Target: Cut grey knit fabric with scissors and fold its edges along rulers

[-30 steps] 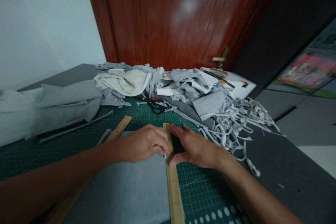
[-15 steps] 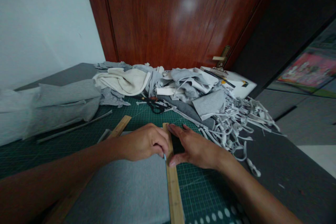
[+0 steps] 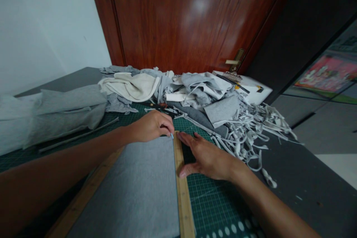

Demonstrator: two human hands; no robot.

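A grey cloth [image 3: 139,186] lies flat on the green cutting mat [image 3: 214,200], its right edge along a wooden ruler [image 3: 184,197]. My left hand [image 3: 153,125] is closed in a pinch at the cloth's far right corner, on a small pale blue-white piece [image 3: 171,136] too small to name. My right hand [image 3: 206,156] spreads its fingers, with fingertips and thumb resting on the ruler. A second wooden ruler [image 3: 92,186] lies slanted at the cloth's left edge, partly under my left forearm.
Black scissors [image 3: 167,109] lie beyond my left hand. Piled grey and cream fabric [image 3: 195,85] lines the back, with tangled fabric strips [image 3: 251,130] at the right. A white box [image 3: 252,88] stands behind them. More grey cloth [image 3: 69,111] lies at the left.
My left hand has moved away from me along the ruler to the cloth's far corner, uncovering more cloth. My right hand has stayed in place on the ruler.
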